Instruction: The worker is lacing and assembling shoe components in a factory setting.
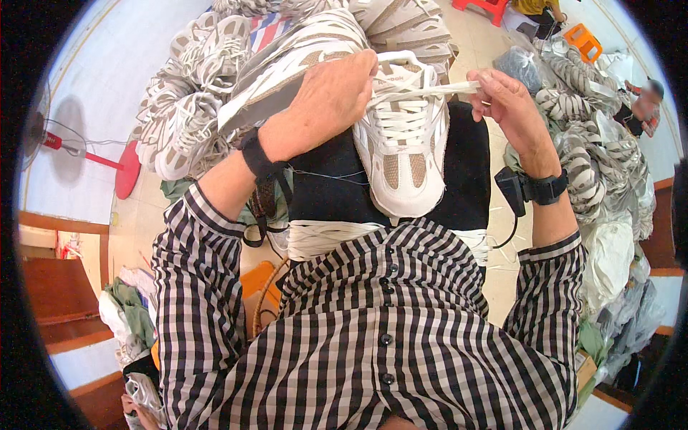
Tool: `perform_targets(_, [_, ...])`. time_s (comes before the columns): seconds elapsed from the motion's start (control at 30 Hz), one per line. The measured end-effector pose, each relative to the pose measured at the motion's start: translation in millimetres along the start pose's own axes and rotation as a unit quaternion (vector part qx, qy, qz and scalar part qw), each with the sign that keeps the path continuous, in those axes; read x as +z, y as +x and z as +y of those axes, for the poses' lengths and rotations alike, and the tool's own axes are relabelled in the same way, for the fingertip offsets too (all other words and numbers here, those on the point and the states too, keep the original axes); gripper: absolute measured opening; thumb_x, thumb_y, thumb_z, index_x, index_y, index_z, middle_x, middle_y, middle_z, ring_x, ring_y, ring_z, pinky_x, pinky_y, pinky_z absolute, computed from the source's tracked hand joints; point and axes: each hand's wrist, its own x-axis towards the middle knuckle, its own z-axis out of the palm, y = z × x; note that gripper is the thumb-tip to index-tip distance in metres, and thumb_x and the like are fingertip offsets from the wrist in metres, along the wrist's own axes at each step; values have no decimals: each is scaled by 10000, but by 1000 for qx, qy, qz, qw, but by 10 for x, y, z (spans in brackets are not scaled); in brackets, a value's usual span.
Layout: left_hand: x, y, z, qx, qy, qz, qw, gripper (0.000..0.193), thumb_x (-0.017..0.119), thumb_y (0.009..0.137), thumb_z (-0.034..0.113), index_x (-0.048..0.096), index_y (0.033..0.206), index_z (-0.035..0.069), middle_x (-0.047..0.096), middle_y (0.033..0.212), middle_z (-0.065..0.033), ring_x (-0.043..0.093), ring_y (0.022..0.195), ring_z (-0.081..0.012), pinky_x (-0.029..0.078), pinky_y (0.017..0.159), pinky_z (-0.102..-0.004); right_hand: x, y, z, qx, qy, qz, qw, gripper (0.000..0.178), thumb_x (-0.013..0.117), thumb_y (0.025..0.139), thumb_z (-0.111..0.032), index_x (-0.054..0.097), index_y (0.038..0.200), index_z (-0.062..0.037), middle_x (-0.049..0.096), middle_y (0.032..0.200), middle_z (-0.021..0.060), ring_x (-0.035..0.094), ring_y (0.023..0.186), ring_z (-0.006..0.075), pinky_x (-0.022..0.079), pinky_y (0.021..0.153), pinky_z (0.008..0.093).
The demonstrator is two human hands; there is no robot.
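Note:
A white and beige sneaker [408, 188] lies on the black cloth [326, 190] over my lap, toe toward me. White laces criss-cross its front. My right hand [507, 100], off the shoe's right side, pinches the end of a white shoelace [459, 89] between thumb and fingers. That lace runs nearly level across the upper eyelets. My left hand [330, 100] is closed at the upper left of the shoe, beside the eyelets. Its fingertips are turned away, so what they grip is hidden. Bundled white laces [333, 240] lie across my lap below the cloth.
Stacked shoe uppers [301, 50] rise just beyond my left hand. More laced shoes [190, 115] are heaped at left, near a red-based fan [127, 170]. Bundles of shoes [584, 158] line the right side. Another person [541, 8] sits far right, near an orange stool [583, 41].

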Motion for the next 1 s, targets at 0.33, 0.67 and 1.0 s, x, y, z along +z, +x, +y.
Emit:
perform_targets(0.33, [-501,-741,-165,-45,150,-33,987,160,470,791,-38,449,939,18,531,829,-203,547,815,-404,435,675,-454,269,100,34,11,-129,-118,985,316,532,934,-333,546,745,-79,462,641,-41,437,568,49,406,539,210])
perform_targets(0.67, [-657,-1124,-328,-149,134,-50,978,172,491,791,-46,486,951,15,580,835,-206,586,794,-393,458,656,-453,417,200,103,-27,-176,-104,978,210,535,922,-237,624,882,-52,505,642,-43,463,579,42,391,534,197])
perform_targets(1.0, [-387,-787,174,-48,85,36,995,234,601,797,34,570,1028,39,591,1003,-175,594,910,-352,493,740,-391,369,287,-53,-128,-281,3,951,157,603,864,-153,644,967,-41,603,750,-5,530,626,87,435,579,230])
